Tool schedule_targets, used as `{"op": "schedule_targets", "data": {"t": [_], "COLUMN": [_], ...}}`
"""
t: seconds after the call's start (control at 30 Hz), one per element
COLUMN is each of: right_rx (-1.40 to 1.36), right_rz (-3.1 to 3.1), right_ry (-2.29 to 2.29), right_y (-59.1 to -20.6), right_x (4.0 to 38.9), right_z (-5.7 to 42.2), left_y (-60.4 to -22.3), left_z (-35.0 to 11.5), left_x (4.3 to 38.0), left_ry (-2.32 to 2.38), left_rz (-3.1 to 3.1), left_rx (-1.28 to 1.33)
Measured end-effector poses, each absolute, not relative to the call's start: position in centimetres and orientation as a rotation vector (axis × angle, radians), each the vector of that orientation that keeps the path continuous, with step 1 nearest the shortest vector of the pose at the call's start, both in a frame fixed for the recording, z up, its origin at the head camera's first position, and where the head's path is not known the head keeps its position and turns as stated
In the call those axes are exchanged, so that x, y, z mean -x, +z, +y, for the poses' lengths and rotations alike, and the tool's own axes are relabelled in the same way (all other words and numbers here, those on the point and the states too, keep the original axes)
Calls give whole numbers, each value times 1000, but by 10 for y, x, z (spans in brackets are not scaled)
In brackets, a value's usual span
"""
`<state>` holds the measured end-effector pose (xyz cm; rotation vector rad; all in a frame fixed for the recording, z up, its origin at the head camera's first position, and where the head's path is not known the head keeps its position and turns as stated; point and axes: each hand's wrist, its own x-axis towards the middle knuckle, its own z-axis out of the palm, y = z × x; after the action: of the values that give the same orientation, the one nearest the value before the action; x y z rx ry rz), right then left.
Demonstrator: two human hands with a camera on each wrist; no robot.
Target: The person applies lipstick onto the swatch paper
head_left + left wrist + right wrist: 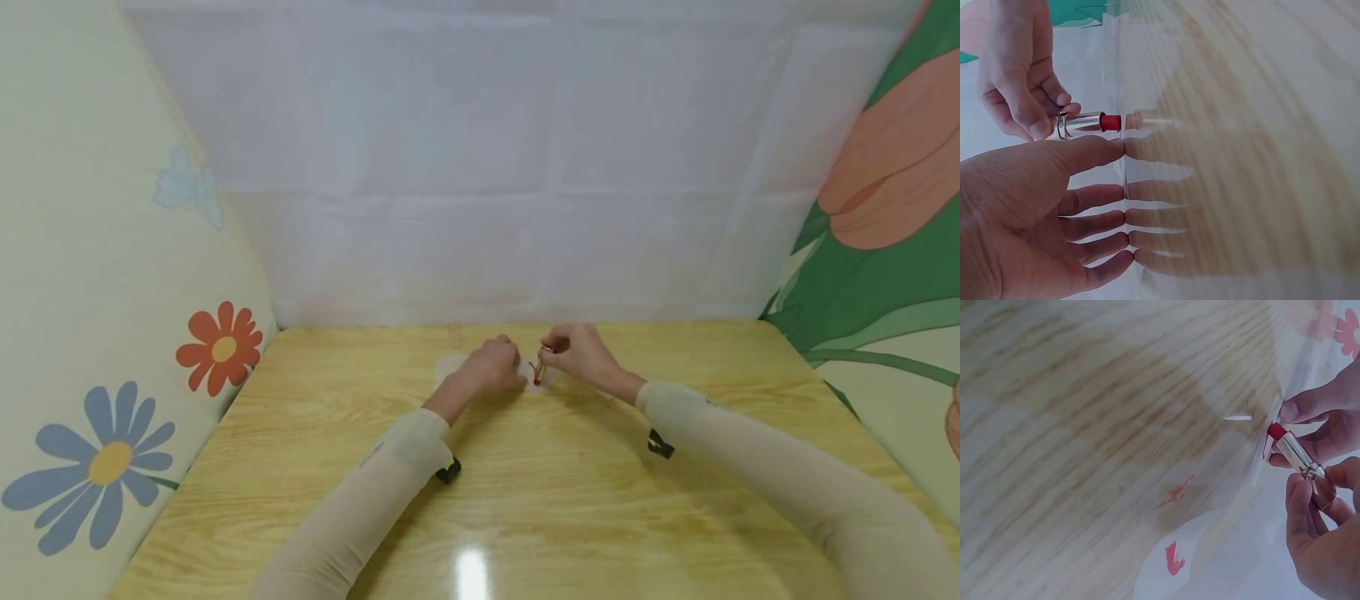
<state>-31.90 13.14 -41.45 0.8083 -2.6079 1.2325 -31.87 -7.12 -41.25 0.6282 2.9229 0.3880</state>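
Note:
My right hand (581, 354) pinches a lipstick with a shiny metallic case (1294, 452), holding it tilted. Its red tip (1112, 122) points down, right at the surface in the left wrist view. Beside it, on the left, my left hand (491, 367) rests its spread, nearly straight fingertips (1110, 219) on a thin white sheet (450, 364). A red line (532, 367) shows on the sheet close to the lipstick tip. Most of the sheet is hidden under my left hand.
The wood-grain table (525, 500) is glossy. Near its back edge lies a faint pinkish rectangular piece (454, 335). In the right wrist view, a red smear (1175, 492) and a second red mark (1174, 557) show nearby. A white cloth (450, 167) hangs behind.

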Motion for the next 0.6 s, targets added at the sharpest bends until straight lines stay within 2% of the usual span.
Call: {"op": "schedule_targets", "data": {"t": [0.6], "right_rx": [-810], "right_rz": [-2603], "right_ry": [1179], "right_y": [-404], "right_x": [309], "right_z": [148], "left_y": [-414], "left_z": [-68], "left_x": [322], "left_ry": [350], "left_rz": [2929], "left_rx": [-612]}}
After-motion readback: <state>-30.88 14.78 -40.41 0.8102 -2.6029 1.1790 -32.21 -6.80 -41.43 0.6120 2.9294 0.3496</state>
